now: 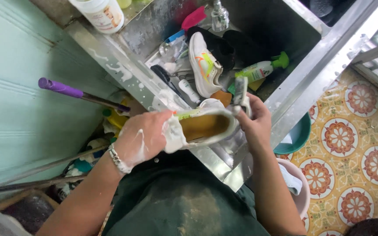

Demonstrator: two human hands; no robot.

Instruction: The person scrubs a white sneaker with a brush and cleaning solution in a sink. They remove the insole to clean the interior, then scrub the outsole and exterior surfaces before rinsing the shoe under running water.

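Note:
My left hand [143, 136], covered in soap foam, grips the toe end of a white sneaker [206, 126] held sole-down over the front rim of a steel sink [298, 87]. The shoe's tan insole faces up. My right hand [254, 120] holds the heel end and a grey scrub brush [240, 91] that stands up from the fingers. A second white sneaker [204, 65] with orange and green marks lies in the sink basin next to a green-capped spray bottle [261, 69].
A white tub [99, 13] stands on the sink's back corner, by a tap [218, 15]. A purple-handled tool [73, 92] leans at left. A teal basin [298, 135] and pink bucket [300, 192] stand on the patterned floor tiles at right.

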